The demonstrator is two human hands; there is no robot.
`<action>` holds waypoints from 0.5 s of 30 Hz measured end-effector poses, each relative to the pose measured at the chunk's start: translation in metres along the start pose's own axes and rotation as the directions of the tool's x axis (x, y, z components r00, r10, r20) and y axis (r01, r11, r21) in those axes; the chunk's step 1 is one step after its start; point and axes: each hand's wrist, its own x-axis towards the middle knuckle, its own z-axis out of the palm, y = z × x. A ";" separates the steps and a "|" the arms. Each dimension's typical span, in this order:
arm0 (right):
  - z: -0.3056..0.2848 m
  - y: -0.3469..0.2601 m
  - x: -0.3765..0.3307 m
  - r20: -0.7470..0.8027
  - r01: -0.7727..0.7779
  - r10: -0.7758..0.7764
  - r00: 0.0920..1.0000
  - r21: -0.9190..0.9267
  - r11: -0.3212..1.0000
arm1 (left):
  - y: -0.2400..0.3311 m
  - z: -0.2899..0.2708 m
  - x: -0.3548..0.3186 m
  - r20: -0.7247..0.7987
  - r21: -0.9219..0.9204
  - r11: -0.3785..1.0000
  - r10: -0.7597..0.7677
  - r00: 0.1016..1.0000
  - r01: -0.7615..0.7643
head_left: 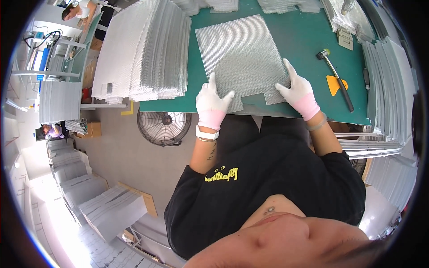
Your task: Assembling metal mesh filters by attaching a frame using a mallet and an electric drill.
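A silver mesh sheet [243, 49] with a notch in its near edge lies on the green table top [308, 40] in front of me. My left hand [212, 100], in a white and pink glove, touches its near left side; the index finger stretches along the edge and the thumb is spread over the near tab. On the right side my right hand [297, 89], gloved alike, has its index finger along the edge and its thumb over the surface. The other fingers of both hands are partly hidden. Left of the sheet stands a tall stack of mesh sheets [147, 49].
A mallet [335, 76] lies on the right over a yellow-orange flat piece [331, 85]. Grey panels [391, 85] stand along the right edge. A floor fan [164, 125] is below the table's left front. Another person [82, 10] works at the far left.
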 end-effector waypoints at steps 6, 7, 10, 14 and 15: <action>0.005 0.003 -0.003 0.093 -0.053 0.058 0.994 -0.055 0.997 | 0.001 0.000 0.001 0.066 0.037 0.997 -0.070 0.995 0.068; 0.007 0.006 -0.004 0.060 0.005 -0.001 0.998 -0.062 0.998 | 0.000 0.001 0.001 0.065 0.036 0.998 -0.062 0.996 0.060; 0.008 0.007 -0.005 0.041 0.051 -0.047 0.998 -0.101 0.994 | 0.000 0.002 0.003 0.074 0.072 0.996 -0.057 0.996 0.052; 0.001 -0.001 0.001 0.171 -0.022 0.053 0.984 -0.178 0.984 | -0.001 0.003 0.005 0.095 0.159 0.985 -0.081 0.992 0.065; 0.001 -0.002 0.002 0.165 -0.024 0.054 0.985 -0.179 0.984 | -0.002 0.002 0.006 0.094 0.157 0.986 -0.075 0.993 0.060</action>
